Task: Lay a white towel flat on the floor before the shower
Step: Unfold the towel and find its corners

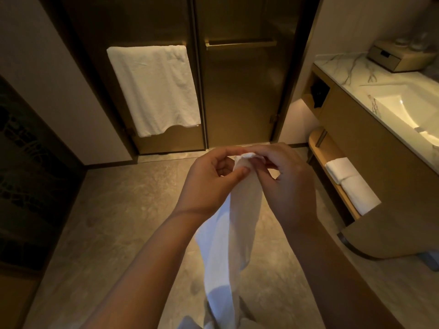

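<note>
White towel (237, 210), one, hangs bunched from two hands held close together above the floor (118, 222), before the two shower doors (237, 91). Fingers (235, 173) of the left hand (209, 184) and the right hand (287, 186) are curled, pinching its top edge. One hung towel (154, 91) drapes over the left door's bar. Two folded towels (351, 181) lie on a shelf (332, 148) below the one sink (403, 108).

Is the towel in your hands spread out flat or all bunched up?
Bunched up. The left hand and right hand pinch the white towel at its top; it hangs down, narrow.
</note>
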A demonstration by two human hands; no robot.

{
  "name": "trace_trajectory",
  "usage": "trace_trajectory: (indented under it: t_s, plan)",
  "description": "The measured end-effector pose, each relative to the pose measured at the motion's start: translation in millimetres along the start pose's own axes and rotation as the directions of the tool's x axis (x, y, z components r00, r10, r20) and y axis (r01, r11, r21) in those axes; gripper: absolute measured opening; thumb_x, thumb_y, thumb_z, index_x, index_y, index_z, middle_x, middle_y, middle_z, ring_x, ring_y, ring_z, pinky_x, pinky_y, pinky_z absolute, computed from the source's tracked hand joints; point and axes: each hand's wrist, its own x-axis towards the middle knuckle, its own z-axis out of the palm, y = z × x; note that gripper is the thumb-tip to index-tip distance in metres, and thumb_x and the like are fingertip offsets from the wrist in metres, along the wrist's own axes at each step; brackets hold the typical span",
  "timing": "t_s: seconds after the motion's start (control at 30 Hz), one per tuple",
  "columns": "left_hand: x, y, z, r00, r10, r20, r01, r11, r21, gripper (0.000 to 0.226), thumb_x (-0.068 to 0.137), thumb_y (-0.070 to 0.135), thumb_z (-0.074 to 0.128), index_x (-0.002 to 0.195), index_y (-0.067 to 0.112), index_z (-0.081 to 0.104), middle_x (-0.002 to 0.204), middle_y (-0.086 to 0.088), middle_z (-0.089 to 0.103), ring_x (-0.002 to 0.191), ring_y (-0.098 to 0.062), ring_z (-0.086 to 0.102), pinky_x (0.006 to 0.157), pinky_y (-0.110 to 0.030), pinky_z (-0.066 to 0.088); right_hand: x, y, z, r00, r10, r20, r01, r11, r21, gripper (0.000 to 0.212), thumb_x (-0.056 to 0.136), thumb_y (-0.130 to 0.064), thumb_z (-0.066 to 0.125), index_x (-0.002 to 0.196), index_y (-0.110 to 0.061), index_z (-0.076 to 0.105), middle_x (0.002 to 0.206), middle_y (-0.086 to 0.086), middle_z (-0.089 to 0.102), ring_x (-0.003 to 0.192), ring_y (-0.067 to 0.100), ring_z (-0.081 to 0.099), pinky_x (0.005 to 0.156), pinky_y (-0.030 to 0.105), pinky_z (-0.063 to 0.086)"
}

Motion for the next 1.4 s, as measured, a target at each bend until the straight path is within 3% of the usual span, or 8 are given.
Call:
trace_trajectory:
  t_s: [0.13, 0.27, 0.4, 0.57, 0.8, 1.0, 1.2, 1.4]
  plan:
    - [-1, 1, -6, 0.996, -0.039, -0.079, 0.037, 0.999, -0.023, 0.017, 0.082, 0.022, 0.068, 0.092, 0.036, 0.067, 0.077, -0.019, 0.066, 0.077, -0.037, 0.063, 0.07, -0.048, 0.054, -1, -1, 0, 0.998, -0.039, 0.053, 0.038, 0.999, 0.033, 0.018, 0.085, -0.017, 0.068, 0.103, -0.022, 0.069, 0.096, -0.018, 0.058, 0.093, -0.007, 0.052, 0.079, 0.003, 0.043]
    - [-4, -2, -6, 0.993, -0.102, -0.054, 0.099, 0.994, -0.051, 0.016, 0.082, 0.017, 0.07, 0.092, 0.029, 0.069, 0.062, 0.003, 0.064, 0.065, -0.016, 0.063, 0.067, -0.034, 0.057, -4, 1, 4, 0.998, 0.011, 0.055, -0.014, 0.998, 0.056, 0.015, 0.087, -0.019, 0.067, 0.101, -0.024, 0.069, 0.092, -0.025, 0.056, 0.087, -0.016, 0.053, 0.075, 0.0, 0.041]
    - [-5, 0, -6, 0.989, -0.146, 0.031, 0.149, 0.982, -0.113, 0.028, 0.08, 0.002, 0.068, 0.097, 0.024, 0.07, 0.077, -0.001, 0.072, 0.079, -0.016, 0.069, 0.075, -0.031, 0.057, -4, -1, 1, 0.999, 0.033, 0.03, -0.036, 0.994, 0.106, 0.013, 0.088, -0.026, 0.065, 0.1, -0.029, 0.068, 0.089, -0.03, 0.057, 0.085, -0.015, 0.055, 0.071, 0.0, 0.041]
    - [-11, 5, -7, 0.993, -0.058, 0.104, 0.075, 0.982, -0.173, 0.043, 0.08, -0.011, 0.059, 0.099, 0.027, 0.068, 0.086, 0.005, 0.075, 0.086, -0.012, 0.07, 0.075, -0.019, 0.052, -2, -7, -5, 0.998, 0.043, -0.046, -0.035, 0.983, 0.18, 0.015, 0.087, -0.029, 0.066, 0.099, -0.037, 0.06, 0.09, -0.038, 0.052, 0.084, -0.014, 0.058, 0.067, 0.001, 0.043]
    - [-10, 5, -1, 0.997, 0.061, -0.039, -0.063, 0.997, -0.049, 0.036, 0.078, 0.007, 0.073, 0.086, 0.042, 0.071, 0.083, 0.013, 0.073, 0.08, -0.006, 0.069, 0.072, -0.018, 0.053, 1, -6, -7, 1.0, 0.024, 0.003, -0.024, 0.981, 0.194, 0.014, 0.09, -0.026, 0.062, 0.103, -0.026, 0.067, 0.092, -0.026, 0.059, 0.088, -0.009, 0.059, 0.07, 0.006, 0.047]
    - [-5, 1, -1, 0.985, 0.152, -0.083, -0.15, 0.988, 0.026, 0.015, 0.08, 0.015, 0.072, 0.083, 0.029, 0.07, 0.078, 0.011, 0.073, 0.072, -0.006, 0.069, 0.067, -0.018, 0.054, 3, -3, -13, 0.995, -0.048, 0.085, 0.034, 0.986, 0.161, 0.017, 0.089, -0.016, 0.06, 0.104, -0.018, 0.069, 0.096, -0.011, 0.063, 0.09, 0.001, 0.058, 0.074, 0.008, 0.047]
    - [2, 1, -5, 0.958, 0.261, -0.121, -0.227, 0.943, 0.242, 0.007, 0.085, 0.026, 0.065, 0.085, 0.032, 0.066, 0.075, 0.017, 0.068, 0.073, -0.001, 0.065, 0.069, -0.026, 0.056, 6, 7, -22, 0.994, 0.098, 0.044, -0.102, 0.991, 0.087, 0.014, 0.091, -0.015, 0.059, 0.102, -0.016, 0.067, 0.09, -0.008, 0.065, 0.082, 0.004, 0.061, 0.071, 0.013, 0.051]
    - [9, -12, -23, 0.906, 0.386, -0.176, -0.254, 0.826, 0.502, 0.001, 0.086, 0.036, 0.06, 0.085, 0.037, 0.06, 0.082, 0.014, 0.056, 0.079, -0.004, 0.057, 0.069, -0.03, 0.052, 3, 23, -30, 0.978, 0.206, 0.033, -0.204, 0.978, -0.052, 0.021, 0.093, -0.023, 0.056, 0.111, -0.019, 0.066, 0.105, -0.002, 0.068, 0.088, 0.008, 0.06, 0.075, 0.022, 0.051]
